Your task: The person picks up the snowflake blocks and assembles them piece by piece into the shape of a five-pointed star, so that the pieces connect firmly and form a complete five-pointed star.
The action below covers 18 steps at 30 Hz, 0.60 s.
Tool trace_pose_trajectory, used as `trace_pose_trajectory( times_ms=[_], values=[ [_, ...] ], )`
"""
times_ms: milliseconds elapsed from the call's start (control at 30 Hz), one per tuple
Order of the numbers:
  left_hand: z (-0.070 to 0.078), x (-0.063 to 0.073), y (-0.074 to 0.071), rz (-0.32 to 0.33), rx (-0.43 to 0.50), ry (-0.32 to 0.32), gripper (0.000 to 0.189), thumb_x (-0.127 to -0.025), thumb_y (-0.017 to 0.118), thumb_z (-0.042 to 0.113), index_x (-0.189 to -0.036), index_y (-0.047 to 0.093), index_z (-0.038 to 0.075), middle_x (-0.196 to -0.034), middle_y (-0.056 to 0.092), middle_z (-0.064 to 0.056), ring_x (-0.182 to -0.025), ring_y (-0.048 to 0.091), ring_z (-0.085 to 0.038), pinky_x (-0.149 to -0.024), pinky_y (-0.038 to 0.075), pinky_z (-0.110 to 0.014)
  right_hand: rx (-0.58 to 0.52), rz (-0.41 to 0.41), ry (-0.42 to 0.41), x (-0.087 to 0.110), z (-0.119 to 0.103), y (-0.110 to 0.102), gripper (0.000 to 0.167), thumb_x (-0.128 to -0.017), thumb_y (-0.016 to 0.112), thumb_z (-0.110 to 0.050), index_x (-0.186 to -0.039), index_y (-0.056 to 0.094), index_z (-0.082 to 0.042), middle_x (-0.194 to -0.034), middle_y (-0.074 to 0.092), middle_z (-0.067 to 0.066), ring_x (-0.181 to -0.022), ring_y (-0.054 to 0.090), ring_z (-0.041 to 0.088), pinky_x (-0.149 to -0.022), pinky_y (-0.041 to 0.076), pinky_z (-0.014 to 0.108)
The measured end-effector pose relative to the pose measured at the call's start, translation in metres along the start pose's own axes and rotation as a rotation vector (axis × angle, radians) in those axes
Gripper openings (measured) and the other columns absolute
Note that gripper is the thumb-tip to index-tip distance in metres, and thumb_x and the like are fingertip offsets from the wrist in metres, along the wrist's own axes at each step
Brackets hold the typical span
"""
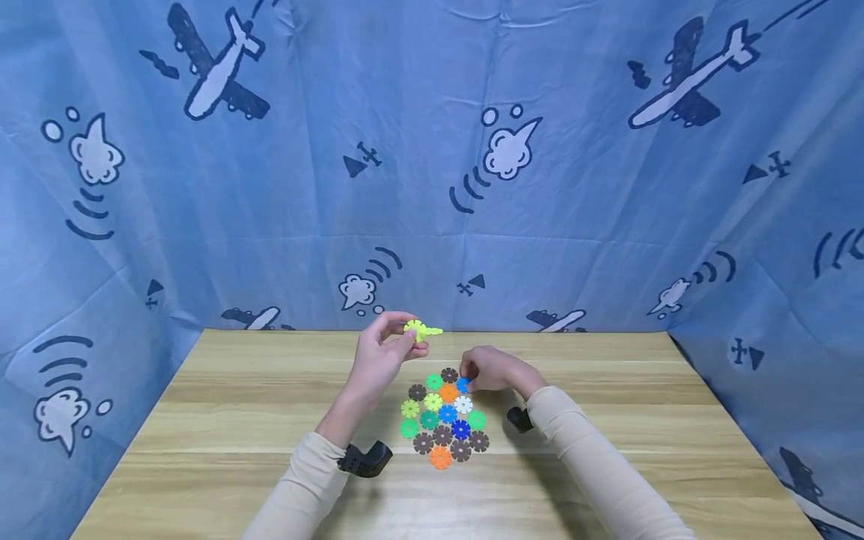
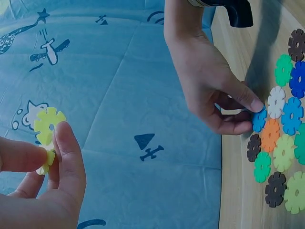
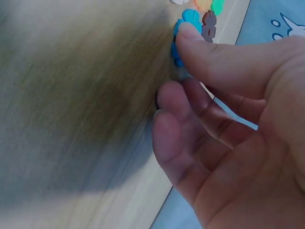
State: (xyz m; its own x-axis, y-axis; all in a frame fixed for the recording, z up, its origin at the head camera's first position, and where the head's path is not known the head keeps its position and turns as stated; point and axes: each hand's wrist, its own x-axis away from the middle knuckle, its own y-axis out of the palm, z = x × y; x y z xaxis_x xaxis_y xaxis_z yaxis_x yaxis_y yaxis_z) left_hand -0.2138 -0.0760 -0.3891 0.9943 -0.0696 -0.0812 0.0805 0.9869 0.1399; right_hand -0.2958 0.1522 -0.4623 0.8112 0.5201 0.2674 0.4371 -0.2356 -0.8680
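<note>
The left hand (image 1: 382,348) pinches yellow discs (image 2: 44,130) between thumb and fingers, held up above the table (image 1: 270,405). The right hand (image 1: 497,368), fingers curled and thumb nearly closed on them, pinches a blue disc (image 2: 258,120) at the edge of the flat cluster (image 1: 433,401), beside a white disc (image 2: 276,102).
</note>
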Motion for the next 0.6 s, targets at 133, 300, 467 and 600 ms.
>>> trace_pose_trajectory(
  times_ms=[133, 300, 467, 600],
  values=[
    [0.001, 0.000, 0.001, -0.006, 0.009, 0.005, 0.030, -0.099, 0.056, -0.006, -0.128, 0.056, -0.003, -0.108, 0.056, -0.018, -0.085, 0.073, -0.021, -0.086, 0.062, -0.033, -0.027, -0.025, 0.018, 0.000, 0.003, 0.000, 0.021, -0.082, 0.080, -0.005, -0.093, 0.063, -0.010, -0.090, 0.062, 0.000, -0.086, 0.056, 0.015, -0.086, 0.052, 0.034],
    [0.000, 0.000, 0.002, -0.012, 0.007, 0.001, 0.031, -0.099, 0.056, -0.006, -0.129, 0.056, -0.003, -0.107, 0.056, -0.017, -0.083, 0.072, -0.016, -0.086, 0.062, -0.032, -0.100, -0.032, -0.016, 0.004, 0.010, -0.002, 0.023, -0.083, 0.080, -0.007, -0.092, 0.059, -0.010, -0.089, 0.059, 0.001, -0.083, 0.054, 0.015, -0.080, 0.050, 0.032],
    [-0.003, 0.000, 0.003, -0.019, 0.007, -0.013, 0.030, -0.098, 0.057, -0.006, -0.127, 0.058, -0.001, -0.105, 0.056, -0.015, -0.087, 0.072, -0.021, -0.086, 0.061, -0.031, -0.328, 0.046, -0.107, 0.017, 0.018, -0.014, 0.017, -0.088, 0.075, -0.004, -0.094, 0.059, -0.005, -0.087, 0.064, 0.006, -0.072, 0.061, 0.017, -0.066, 0.057, 0.031],
    [-0.004, 0.002, 0.005, -0.029, -0.005, -0.017, 0.029, -0.098, 0.057, -0.005, -0.127, 0.060, 0.000, -0.104, 0.057, -0.014, -0.087, 0.073, -0.021, -0.086, 0.061, -0.031, -0.424, 0.345, -0.192, 0.034, 0.003, -0.035, 0.011, -0.091, 0.072, -0.004, -0.101, 0.067, -0.004, -0.088, 0.070, 0.011, -0.073, 0.067, 0.024, -0.064, 0.058, 0.030]
  ],
)
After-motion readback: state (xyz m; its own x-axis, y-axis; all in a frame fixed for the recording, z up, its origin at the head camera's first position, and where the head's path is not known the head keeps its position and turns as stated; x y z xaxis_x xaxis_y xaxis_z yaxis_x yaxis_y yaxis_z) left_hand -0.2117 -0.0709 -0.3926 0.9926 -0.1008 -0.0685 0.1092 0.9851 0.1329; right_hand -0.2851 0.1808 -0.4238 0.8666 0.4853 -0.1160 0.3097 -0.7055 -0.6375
